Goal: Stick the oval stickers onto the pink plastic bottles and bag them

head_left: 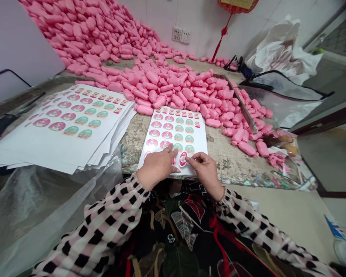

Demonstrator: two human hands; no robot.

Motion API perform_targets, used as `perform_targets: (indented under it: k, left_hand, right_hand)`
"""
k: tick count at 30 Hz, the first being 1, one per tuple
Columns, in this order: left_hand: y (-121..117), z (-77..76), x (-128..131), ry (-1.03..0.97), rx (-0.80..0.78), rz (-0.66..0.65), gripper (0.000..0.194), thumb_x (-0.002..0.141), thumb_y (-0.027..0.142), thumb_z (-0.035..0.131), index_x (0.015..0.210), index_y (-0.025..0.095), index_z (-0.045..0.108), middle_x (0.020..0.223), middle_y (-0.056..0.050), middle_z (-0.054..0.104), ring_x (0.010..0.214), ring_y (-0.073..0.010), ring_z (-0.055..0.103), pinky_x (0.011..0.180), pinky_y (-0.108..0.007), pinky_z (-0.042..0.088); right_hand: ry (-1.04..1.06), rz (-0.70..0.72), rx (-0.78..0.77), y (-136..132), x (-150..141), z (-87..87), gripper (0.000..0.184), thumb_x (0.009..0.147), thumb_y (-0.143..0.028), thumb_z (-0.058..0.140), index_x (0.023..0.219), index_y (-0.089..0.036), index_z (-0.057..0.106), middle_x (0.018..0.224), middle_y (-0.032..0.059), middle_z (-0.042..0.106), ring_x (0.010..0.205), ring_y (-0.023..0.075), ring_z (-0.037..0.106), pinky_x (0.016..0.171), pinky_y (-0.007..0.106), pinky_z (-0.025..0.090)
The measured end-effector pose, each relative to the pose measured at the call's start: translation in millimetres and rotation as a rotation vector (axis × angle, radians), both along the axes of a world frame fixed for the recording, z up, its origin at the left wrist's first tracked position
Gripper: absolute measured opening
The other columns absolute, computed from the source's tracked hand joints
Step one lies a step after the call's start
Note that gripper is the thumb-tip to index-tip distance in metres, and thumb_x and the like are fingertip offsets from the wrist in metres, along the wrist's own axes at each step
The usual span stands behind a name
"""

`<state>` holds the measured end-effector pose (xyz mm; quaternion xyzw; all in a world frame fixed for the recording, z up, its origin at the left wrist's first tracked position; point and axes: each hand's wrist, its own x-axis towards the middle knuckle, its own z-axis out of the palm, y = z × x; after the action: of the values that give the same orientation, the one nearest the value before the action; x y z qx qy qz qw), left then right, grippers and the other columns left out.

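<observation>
A white sheet of oval stickers [175, 130] lies on the stained worktop [225, 161], its rows pink, green and red. My right hand [205, 173] pinches a peeled oval sticker [183, 159] between its fingertips at the sheet's lower edge. My left hand [157, 166] rests on the sheet's lower left, with its fingers spread over the bottom rows and holding nothing I can see. Those hands hide the sheet's bottom corners.
Several pink plastic bottles [173, 94] lie heaped behind the sheet and against the wall. To the left sits a stack of sticker sheets [75, 127]. A metal strip [242, 104] lies along the pile, and transparent plastic [46, 207] hangs below the worktop's left side.
</observation>
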<state>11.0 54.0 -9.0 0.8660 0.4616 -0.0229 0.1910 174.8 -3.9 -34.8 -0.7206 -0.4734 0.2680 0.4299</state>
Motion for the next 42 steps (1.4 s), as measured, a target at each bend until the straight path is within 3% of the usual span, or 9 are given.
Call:
perform_targets:
  k: [4,8,12,14,16,22,34,40,42]
  left_hand:
    - [-4.8,0.1,-7.8,-0.142,-0.008,0.037,0.065,0.071,0.049,0.061,0.132,0.034,0.041,0.144,-0.006,0.033,0.107,-0.0375,0.053,0.084,-0.05,0.041]
    - [-13.7,8.3,-21.2,-0.635,-0.128,0.274,0.056,0.077,0.055,0.053,0.126,0.029,0.05,0.12,-0.008,0.057,0.106,-0.0271,0.054,0.088,-0.039,0.04]
    - [-21.9,19.7,-25.1,-1.312,-0.757,0.602,0.053,0.082,0.059,0.041,0.112,0.018,0.056,0.078,-0.005,0.059,0.061,-0.0129,0.055,0.058,-0.026,0.045]
    - [-24.7,22.1,-21.0,-1.526,-1.081,0.685,0.052,0.083,0.058,0.04,0.105,0.015,0.057,0.067,-0.002,0.053,0.055,-0.011,0.052,0.053,-0.023,0.045]
    - [-27.2,21.8,-14.5,-1.645,-1.232,0.743,0.049,0.085,0.055,0.039,0.099,0.013,0.058,0.068,-0.003,0.054,0.059,-0.012,0.054,0.057,-0.024,0.047]
    - [-34.3,17.6,-1.5,-1.672,-1.297,0.773,0.053,0.084,0.057,0.037,0.097,0.011,0.06,0.066,-0.004,0.054,0.054,-0.0108,0.053,0.052,-0.024,0.048]
    - [-35.1,8.0,1.2,-1.599,-1.191,0.684,0.055,0.08,0.06,0.044,0.102,0.013,0.062,0.064,0.0,0.047,0.049,-0.0095,0.049,0.045,-0.023,0.045]
    - [-35.9,8.9,0.6,-1.571,-1.159,0.689,0.054,0.081,0.06,0.043,0.103,0.014,0.061,0.068,-0.001,0.05,0.05,-0.0086,0.05,0.046,-0.022,0.045]
    - [-36.4,8.5,-0.3,-1.557,-1.145,0.678,0.054,0.08,0.06,0.044,0.104,0.014,0.061,0.067,-0.001,0.049,0.049,-0.0082,0.049,0.045,-0.022,0.045]
  right_hand:
    - [0.232,-0.006,0.026,1.6,3.8,1.6,0.031,0.061,-0.046,0.07,0.064,-0.018,0.059,0.057,-0.0037,0.051,0.052,0.0096,0.041,0.05,0.023,0.032]
    - [0.331,-0.006,0.062,-0.4,4.5,14.7,0.029,0.063,-0.043,0.071,0.065,-0.017,0.059,0.06,-0.0035,0.052,0.055,0.0095,0.042,0.053,0.023,0.033]
    - [0.333,0.067,0.139,-5.4,-5.8,29.0,0.025,0.066,-0.041,0.07,0.068,-0.018,0.059,0.065,-0.0025,0.054,0.06,0.0106,0.045,0.058,0.024,0.036]
    - [0.333,0.161,0.141,-8.7,-15.6,35.9,0.024,0.067,-0.04,0.069,0.068,-0.018,0.059,0.066,-0.0022,0.054,0.062,0.011,0.045,0.059,0.025,0.037]
    - [0.34,0.26,0.13,-11.9,-25.3,41.3,0.022,0.068,-0.038,0.069,0.068,-0.018,0.059,0.065,-0.0027,0.053,0.061,0.0107,0.044,0.059,0.024,0.037]
    - [0.338,0.353,0.054,-14.9,-35.6,42.5,0.023,0.068,-0.039,0.068,0.068,-0.019,0.057,0.064,-0.0024,0.055,0.059,0.0109,0.046,0.057,0.024,0.039]
    - [0.415,0.389,-0.008,-13.6,-33.6,39.5,0.025,0.069,-0.042,0.067,0.069,-0.02,0.056,0.061,-0.0025,0.059,0.059,0.0125,0.054,0.059,0.026,0.043]
    - [-0.21,0.353,0.051,-20.4,-24.4,43.9,0.026,0.075,-0.047,0.06,0.075,-0.021,0.063,0.077,0.0013,0.063,0.07,0.0143,0.054,0.064,0.027,0.038]
    - [-0.293,0.314,0.034,-18.6,-19.9,44.2,0.026,0.072,-0.047,0.063,0.076,-0.022,0.064,0.077,0.001,0.062,0.069,0.0143,0.052,0.063,0.026,0.037]
